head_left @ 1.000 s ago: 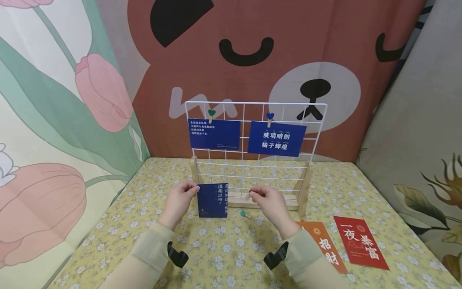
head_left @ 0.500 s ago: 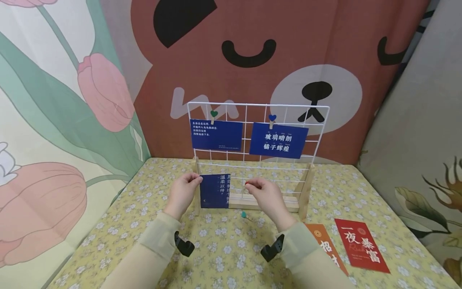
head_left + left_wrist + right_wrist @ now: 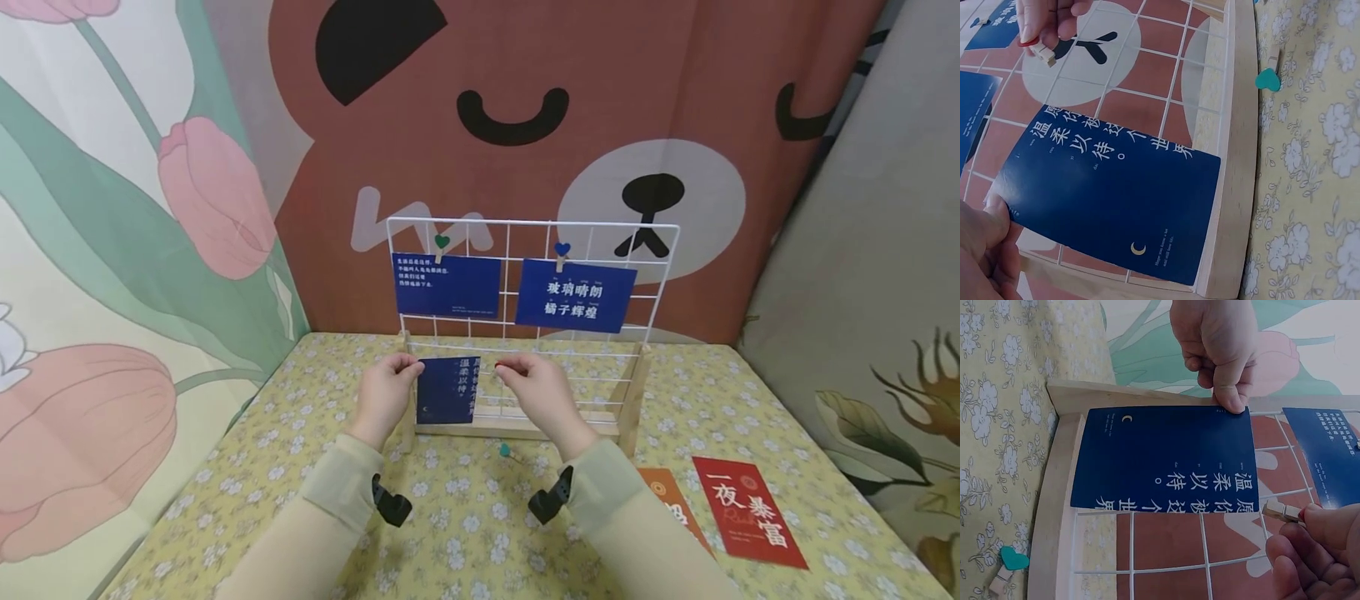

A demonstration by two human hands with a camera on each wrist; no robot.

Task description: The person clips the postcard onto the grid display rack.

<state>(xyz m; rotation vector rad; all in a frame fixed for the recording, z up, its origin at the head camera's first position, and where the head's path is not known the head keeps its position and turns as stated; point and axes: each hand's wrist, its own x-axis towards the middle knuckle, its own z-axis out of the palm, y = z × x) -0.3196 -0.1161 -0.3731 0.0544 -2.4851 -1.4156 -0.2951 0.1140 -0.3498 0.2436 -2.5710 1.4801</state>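
A dark blue card (image 3: pixel 1116 194) with white characters and a small moon is pinched at its upper left corner by my left hand (image 3: pixel 386 396). It overlaps the lower left part of a white wire grid rack (image 3: pixel 507 242). Thumb and fingers of my right hand (image 3: pixel 543 396) pinch a small wooden clothespin (image 3: pixel 1282 510) with a red top, its jaws pointing toward the card's right edge. Higher on the grid hang a blue card (image 3: pixel 447 287) under a green heart clothespin (image 3: pixel 442 243) and another blue card (image 3: pixel 576 296) under a blue heart clothespin (image 3: pixel 562 252).
A teal heart clothespin (image 3: pixel 506 451) lies on the flowered tablecloth (image 3: pixel 450 533) before the rack's wooden base (image 3: pixel 525 427). At the right lie an orange card (image 3: pixel 671 500), partly behind my right forearm, and a red card (image 3: pixel 750 512). A bear-print curtain (image 3: pixel 495 175) hangs behind.
My left hand has raised the blue card closer over the lower grid. My right hand has moved up and left with the clothespin, closing in on the card's right edge.
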